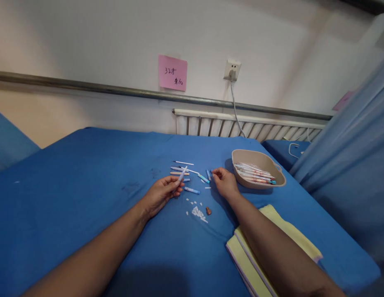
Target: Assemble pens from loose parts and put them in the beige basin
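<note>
My left hand [163,193] is closed around a pale lavender pen barrel [182,173], which tilts up out of the fingers. To the right, my right hand [224,181] pinches a small dark blue piece [211,171] at its fingertips; its kind is too small to make out. Just left of those fingertips lies a blue pen part [208,175], beside a teal pen part [203,178]. Thin white rods [184,163] and a peach-coloured barrel [176,173] lie beyond my left hand. A blue-and-white tube [192,190] rests between the hands.
Small white pieces [198,212] are scattered nearer me, next to a brown bulb-shaped object [208,210]. A beige basket [258,156] with packaged pens [255,173] stands at the right. Folded yellow cloth [250,264] lies under my right forearm. A radiator [216,126] is behind the blue-covered surface [71,198].
</note>
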`<state>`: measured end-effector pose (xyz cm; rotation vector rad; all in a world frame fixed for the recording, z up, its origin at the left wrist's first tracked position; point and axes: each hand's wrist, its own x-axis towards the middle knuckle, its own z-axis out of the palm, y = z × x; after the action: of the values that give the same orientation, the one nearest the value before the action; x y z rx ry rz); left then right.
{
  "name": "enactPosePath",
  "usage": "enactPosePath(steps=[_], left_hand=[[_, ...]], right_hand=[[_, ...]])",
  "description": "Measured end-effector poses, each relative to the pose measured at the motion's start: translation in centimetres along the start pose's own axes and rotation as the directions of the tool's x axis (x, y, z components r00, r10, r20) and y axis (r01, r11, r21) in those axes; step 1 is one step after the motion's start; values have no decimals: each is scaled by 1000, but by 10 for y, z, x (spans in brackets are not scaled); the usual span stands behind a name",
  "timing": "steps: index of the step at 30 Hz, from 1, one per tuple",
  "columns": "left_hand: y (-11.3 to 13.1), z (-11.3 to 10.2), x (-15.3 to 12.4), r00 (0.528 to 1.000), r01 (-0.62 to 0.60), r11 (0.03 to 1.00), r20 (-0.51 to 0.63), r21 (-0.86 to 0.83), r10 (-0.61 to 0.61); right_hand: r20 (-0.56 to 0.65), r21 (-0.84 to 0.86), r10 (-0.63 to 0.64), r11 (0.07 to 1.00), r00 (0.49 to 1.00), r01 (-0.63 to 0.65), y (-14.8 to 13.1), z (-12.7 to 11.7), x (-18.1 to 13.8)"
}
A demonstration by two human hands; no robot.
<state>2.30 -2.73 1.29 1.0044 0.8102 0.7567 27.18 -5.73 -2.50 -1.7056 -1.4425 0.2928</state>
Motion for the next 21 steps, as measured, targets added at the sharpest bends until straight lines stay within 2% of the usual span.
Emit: enactPosePath(steps=[3, 6, 8, 10, 12, 14, 17, 21], left_hand=[[0, 0, 0, 1000, 1, 1000, 4, -1, -1], [-1, 0, 0, 1000, 1, 1000, 4, -2, -1], [-1, -1, 0, 1000, -4, 1000, 6, -6, 4], [-1, -1, 0, 1000, -7, 1000, 14, -6, 7], [-1, -1, 0, 1000, -6, 1000, 24, -4, 6], [0, -1, 0, 1000, -5, 1000, 28, 2, 5], [0, -1, 0, 1000, -8, 1000, 29, 9, 8], [-2, -2, 1, 1000, -25, 999, 11, 34, 25]], right_hand=[[31, -38, -26, 999, 999, 27, -5, 1, -3], [110, -67, -131, 988, 985, 139, -18, 3, -11], [208, -75, -241, 962, 948, 261, -30, 5, -18], [329, -88, -320, 927, 888, 366, -42, 6, -26], [424, -123, -347, 893, 836, 433, -52, 6, -32], [472, -158, -348, 871, 810, 466, -58, 5, -35], [435, -122, -333, 899, 836, 422, -59, 4, -35], [229, 116, -200, 977, 953, 177, -46, 5, -28]])
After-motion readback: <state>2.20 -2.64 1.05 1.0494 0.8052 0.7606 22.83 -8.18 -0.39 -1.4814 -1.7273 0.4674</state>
